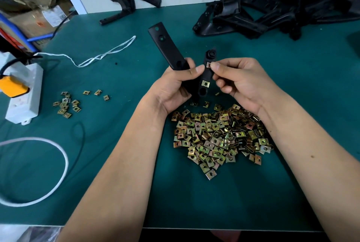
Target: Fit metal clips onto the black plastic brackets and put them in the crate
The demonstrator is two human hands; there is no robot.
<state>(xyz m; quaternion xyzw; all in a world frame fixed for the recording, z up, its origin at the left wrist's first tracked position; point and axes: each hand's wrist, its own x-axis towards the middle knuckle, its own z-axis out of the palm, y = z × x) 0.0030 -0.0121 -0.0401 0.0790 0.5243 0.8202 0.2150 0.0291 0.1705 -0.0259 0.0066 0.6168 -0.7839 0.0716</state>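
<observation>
My left hand [175, 83] grips a black plastic bracket [167, 48] above the green table, its long arm pointing up and left. A second arm of the bracket stands in front, with one brass metal clip [205, 83] fitted low on it. My right hand [239, 80] pinches another metal clip [208, 64] against that arm, just below its round boss. A large pile of loose brass clips [220, 136] lies on the table under my wrists. No crate is in view.
A heap of black brackets [276, 9] fills the back right; a single bracket [128, 2] lies at the back centre. A small group of clips [67, 105] lies at the left beside a white power strip [23, 89]. White cords [97, 56] trail across the left side.
</observation>
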